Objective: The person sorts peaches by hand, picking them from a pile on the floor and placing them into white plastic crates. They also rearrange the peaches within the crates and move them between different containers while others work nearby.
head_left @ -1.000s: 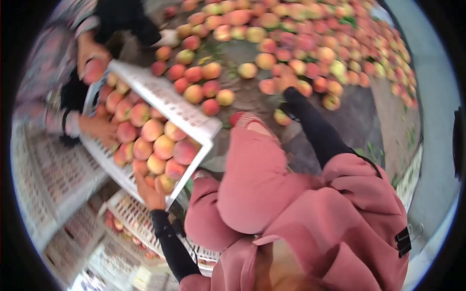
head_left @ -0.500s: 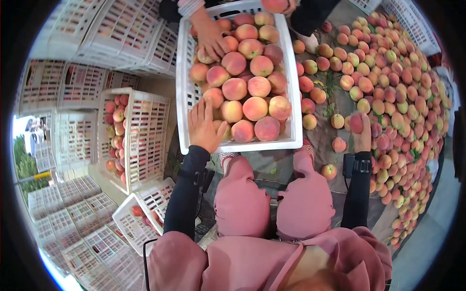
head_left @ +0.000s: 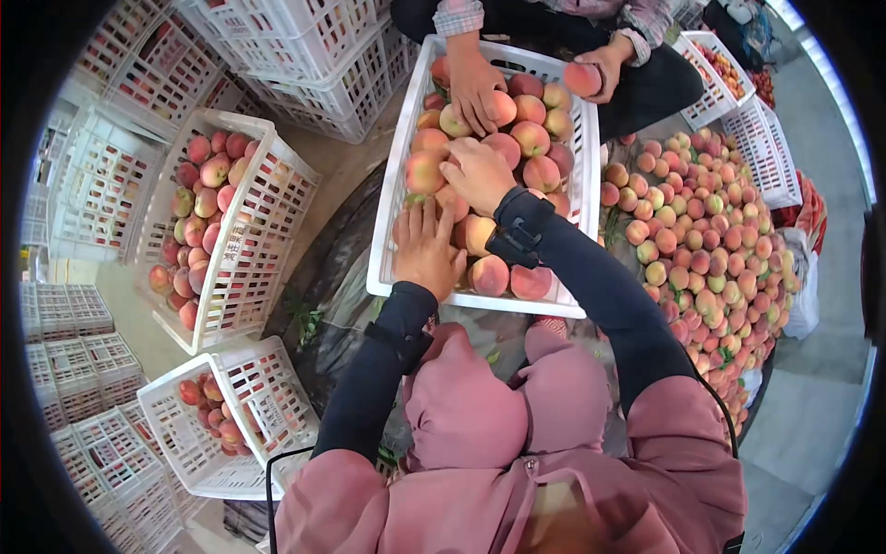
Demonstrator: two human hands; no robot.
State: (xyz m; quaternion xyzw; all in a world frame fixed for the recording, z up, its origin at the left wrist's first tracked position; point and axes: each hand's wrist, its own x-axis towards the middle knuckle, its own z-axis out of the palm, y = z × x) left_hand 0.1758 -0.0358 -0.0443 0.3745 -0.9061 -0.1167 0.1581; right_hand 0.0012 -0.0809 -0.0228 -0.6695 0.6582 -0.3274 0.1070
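Observation:
A white plastic crate (head_left: 385, 245) full of peaches stands before my knees. My left hand (head_left: 429, 251) lies palm down on peaches near the crate's front left, its fingers spread. Just above it, my right hand (head_left: 484, 175) reaches over the middle of the crate, its fingers bent around a peach (head_left: 452, 200) that they partly hide. Opposite me, a co-worker's hand (head_left: 475, 92) touches the peaches at the back left. That person's other hand (head_left: 604, 66) holds a peach (head_left: 581, 79) above the back right corner.
A large heap of loose peaches (head_left: 711, 240) covers the floor on the right. To the left stand a tilted crate of peaches (head_left: 263, 240) and a smaller, partly filled crate (head_left: 175, 443). Stacked crates (head_left: 305, 55) rise behind them. More crates (head_left: 761, 152) stand at the back right.
My right hand has moved left from beside the heap, with a peach, into the crate. My left hand stays on the peaches near the front. The view has shifted, showing more of the co-worker.

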